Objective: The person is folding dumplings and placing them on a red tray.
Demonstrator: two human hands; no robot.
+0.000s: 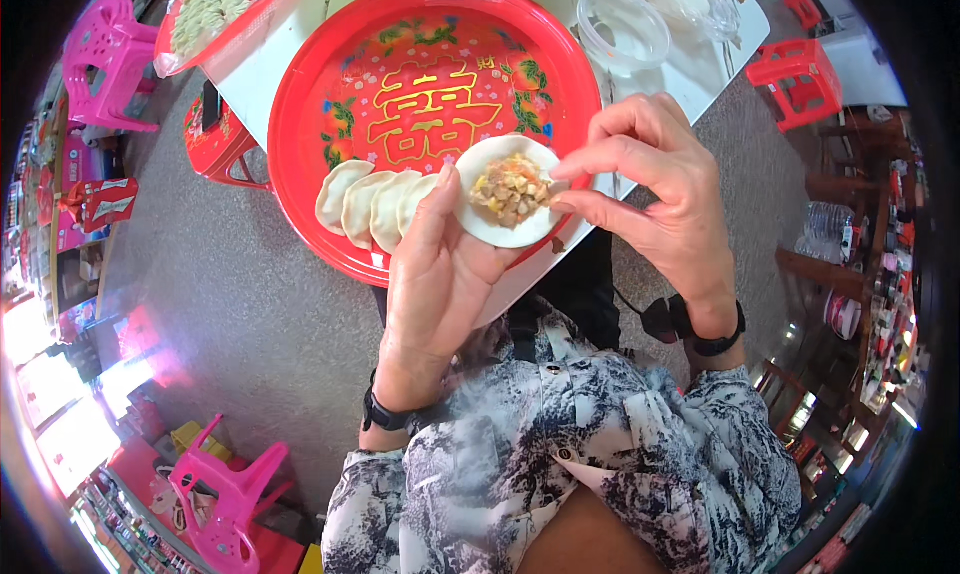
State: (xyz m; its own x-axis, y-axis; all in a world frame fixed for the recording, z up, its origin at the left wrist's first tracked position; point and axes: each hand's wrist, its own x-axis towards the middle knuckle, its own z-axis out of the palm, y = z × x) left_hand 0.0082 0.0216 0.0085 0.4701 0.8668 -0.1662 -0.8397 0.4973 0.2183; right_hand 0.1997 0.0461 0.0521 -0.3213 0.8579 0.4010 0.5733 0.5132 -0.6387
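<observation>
A round dumpling wrapper point(482, 215) lies open across the fingers of my left hand point(432, 284), its thumb along the near left side. Chopped filling point(512, 190) with pale, yellow and orange bits is heaped in the wrapper's middle. The thumb and forefinger of my right hand point(655, 189) pinch the wrapper's right edge. Beyond both hands is a large red round tray point(300, 104) with gold and flower patterns. Several folded dumplings point(375, 204) stand in a row on its near left part, just left of my left thumb.
The tray sits on a white table point(735, 54). A clear plastic tub point(622, 29) is at the back right. At the back left, a red basket point(180, 34) holds more dumplings. Pink plastic chairs point(110, 49) and red stools point(797, 79) stand around on the grey floor.
</observation>
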